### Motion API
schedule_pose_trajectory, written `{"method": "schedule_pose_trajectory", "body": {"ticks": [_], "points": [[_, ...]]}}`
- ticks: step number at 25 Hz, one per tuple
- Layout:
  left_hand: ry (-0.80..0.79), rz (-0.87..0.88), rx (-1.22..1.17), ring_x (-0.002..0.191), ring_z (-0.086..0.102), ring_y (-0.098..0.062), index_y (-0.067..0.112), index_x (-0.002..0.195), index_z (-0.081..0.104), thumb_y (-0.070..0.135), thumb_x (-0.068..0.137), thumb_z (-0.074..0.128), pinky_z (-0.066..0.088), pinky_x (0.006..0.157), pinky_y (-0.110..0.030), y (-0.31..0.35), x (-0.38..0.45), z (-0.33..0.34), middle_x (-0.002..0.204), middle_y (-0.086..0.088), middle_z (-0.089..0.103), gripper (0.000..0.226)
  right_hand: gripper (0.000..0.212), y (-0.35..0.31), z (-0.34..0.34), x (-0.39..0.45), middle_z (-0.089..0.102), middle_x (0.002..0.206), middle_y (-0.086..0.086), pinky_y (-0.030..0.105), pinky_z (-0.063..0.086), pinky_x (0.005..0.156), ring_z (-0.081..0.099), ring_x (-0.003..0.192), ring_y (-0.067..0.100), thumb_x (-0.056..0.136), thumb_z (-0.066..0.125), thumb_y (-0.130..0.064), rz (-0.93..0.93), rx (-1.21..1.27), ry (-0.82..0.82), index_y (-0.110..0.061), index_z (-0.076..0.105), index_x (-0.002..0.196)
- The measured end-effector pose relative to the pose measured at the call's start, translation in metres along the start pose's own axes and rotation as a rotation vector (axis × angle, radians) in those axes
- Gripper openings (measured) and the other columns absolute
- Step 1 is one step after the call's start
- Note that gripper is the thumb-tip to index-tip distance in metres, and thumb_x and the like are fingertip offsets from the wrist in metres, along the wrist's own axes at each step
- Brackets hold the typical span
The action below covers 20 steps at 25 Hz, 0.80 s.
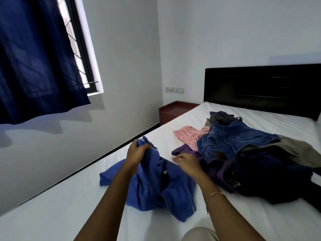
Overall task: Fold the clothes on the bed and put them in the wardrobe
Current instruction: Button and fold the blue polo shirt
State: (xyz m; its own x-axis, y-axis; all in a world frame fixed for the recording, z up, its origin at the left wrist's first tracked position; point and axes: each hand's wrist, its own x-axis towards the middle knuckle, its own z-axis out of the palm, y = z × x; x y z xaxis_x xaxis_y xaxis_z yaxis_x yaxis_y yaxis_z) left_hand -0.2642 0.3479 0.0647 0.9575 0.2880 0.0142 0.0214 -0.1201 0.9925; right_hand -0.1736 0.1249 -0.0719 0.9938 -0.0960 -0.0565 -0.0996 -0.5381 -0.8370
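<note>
Blue shirt (152, 185) crumpled on the bed (52, 214) — left hand (137, 152) grips its raised edge, right hand (186, 161) hovers loosely curled, holding nothing. Nothing folded yet — the whole pile (243, 153) waits behind; wardrobe unseen.

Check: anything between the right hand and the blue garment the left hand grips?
Nothing visible. The right hand hovers just above the blue garment, which the left hand grips at its raised edge. The clothes pile lies off to the right.
</note>
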Motion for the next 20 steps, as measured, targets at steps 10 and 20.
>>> {"method": "schedule_pose_trajectory", "body": {"ticks": [10, 20], "points": [[0.022, -0.098, 0.160, 0.076, 0.057, -0.026, 0.009, 0.090, 0.073, 0.033, 0.092, 0.068, 0.046, 0.071, -0.035, -0.028, -0.029, -0.042, 0.078, -0.006, 0.065, 0.025, 0.022, 0.060, 0.066, -0.041, 0.093, 0.130, 0.016, 0.050, 0.069, 0.094, 0.083, 0.122, 0.040, 0.124, 0.078, -0.035, -0.223, -0.418, -0.069, -0.019, 0.091, 0.130], [-0.206, -0.262, -0.121, 0.078, 0.053, -0.018, 0.009, 0.083, 0.062, -0.007, 0.088, 0.040, 0.043, 0.070, -0.027, -0.066, -0.057, -0.050, 0.080, -0.006, 0.061, 0.027, 0.039, 0.036, 0.083, -0.048, 0.082, 0.154, 0.013, 0.061, 0.076, 0.120, 0.077, 0.140, 0.040, 0.120, 0.071, -0.011, -0.445, -0.446, -0.025, -0.017, 0.080, 0.157]]}}
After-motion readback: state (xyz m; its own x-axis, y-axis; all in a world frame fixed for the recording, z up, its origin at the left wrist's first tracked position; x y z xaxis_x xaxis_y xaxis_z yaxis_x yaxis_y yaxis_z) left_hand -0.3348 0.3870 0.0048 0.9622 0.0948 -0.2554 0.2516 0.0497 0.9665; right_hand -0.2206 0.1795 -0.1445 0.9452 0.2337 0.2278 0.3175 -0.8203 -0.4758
